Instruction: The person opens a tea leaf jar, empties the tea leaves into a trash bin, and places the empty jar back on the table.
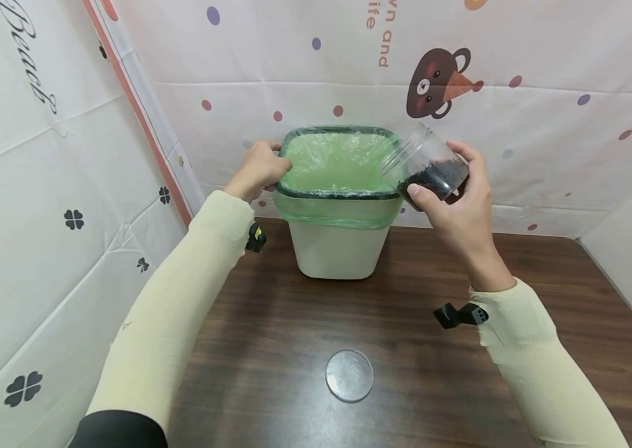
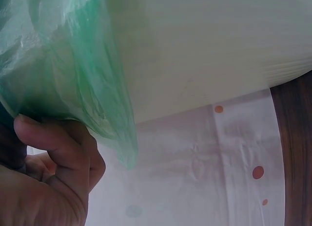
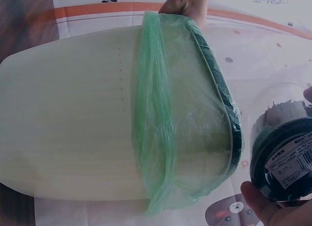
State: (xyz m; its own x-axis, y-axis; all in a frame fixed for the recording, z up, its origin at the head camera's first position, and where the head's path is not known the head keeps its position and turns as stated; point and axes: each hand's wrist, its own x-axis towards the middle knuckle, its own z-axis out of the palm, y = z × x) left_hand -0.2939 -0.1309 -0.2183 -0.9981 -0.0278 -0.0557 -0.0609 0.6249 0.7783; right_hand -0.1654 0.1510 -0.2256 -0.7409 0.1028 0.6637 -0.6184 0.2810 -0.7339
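Observation:
A pale trash can (image 1: 338,249) lined with a thin green plastic bag (image 1: 333,214) stands upright on the table. My left hand (image 1: 260,168) grips the can's left rim through the bag, its thumb (image 2: 41,133) over the edge. In my right hand (image 1: 461,205) is a clear jar (image 1: 425,165), held tilted with its open mouth toward the can's right rim. Dark, flaky bits (image 1: 436,180) lie along the jar's lower side. On the jar's base, a white barcode label (image 3: 295,160) shows in the right wrist view. Inside the lined can, no contents show.
A round clear lid (image 1: 349,376) lies flat on the brown wooden table (image 1: 271,373), nearer to me than the can. Behind the can hangs a white printed cloth (image 1: 305,62) with dots and a bear. Another printed cloth (image 1: 69,261) runs along the left side.

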